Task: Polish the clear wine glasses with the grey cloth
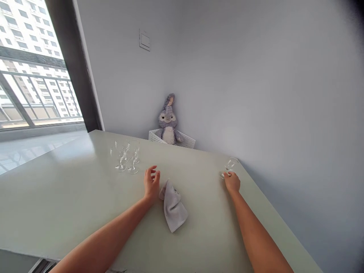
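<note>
At the right side of the table my right hand [232,182] has its fingers closed at the lower part of a clear stemmed glass [231,163]. Part of that glass is hidden behind the fingers, and its outline is faint. My left hand [152,182] hovers near the middle with fingers loosely curled and apart, holding nothing. Just right of the left wrist lies a crumpled light grey cloth [174,208]. Left of that hand stand several clear stemmed glasses [133,163], grouped close together and upright.
The pale table [85,204] meets the grey wall at the right. Behind its far edge, a plush rabbit [168,123] sits in a white perforated basket [186,141]. A light switch [145,40] is on the wall. A window [36,76] with a railing is at the left.
</note>
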Action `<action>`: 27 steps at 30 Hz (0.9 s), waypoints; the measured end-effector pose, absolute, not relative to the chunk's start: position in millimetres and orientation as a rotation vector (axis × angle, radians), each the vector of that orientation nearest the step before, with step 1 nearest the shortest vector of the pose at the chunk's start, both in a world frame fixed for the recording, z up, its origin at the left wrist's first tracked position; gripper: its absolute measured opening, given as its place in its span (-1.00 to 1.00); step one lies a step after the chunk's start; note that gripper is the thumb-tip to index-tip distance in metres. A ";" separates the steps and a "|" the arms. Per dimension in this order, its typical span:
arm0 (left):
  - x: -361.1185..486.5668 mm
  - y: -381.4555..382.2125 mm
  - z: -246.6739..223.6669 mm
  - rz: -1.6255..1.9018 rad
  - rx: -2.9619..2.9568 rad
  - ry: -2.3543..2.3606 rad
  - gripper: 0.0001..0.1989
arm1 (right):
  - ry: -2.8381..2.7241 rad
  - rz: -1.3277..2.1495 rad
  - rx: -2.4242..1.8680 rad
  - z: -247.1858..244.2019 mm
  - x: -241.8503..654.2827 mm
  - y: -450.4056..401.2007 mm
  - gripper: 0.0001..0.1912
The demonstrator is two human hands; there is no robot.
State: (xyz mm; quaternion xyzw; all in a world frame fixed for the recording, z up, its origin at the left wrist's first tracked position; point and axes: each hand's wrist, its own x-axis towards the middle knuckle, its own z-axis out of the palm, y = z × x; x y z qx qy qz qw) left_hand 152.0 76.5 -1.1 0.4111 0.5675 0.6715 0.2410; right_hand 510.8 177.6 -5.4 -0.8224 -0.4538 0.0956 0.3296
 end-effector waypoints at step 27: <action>82.9 109.7 -7.0 2.004 0.686 1.828 -0.32 | -2.534 -0.069 -1.529 35.9 293.3 24.4 -0.62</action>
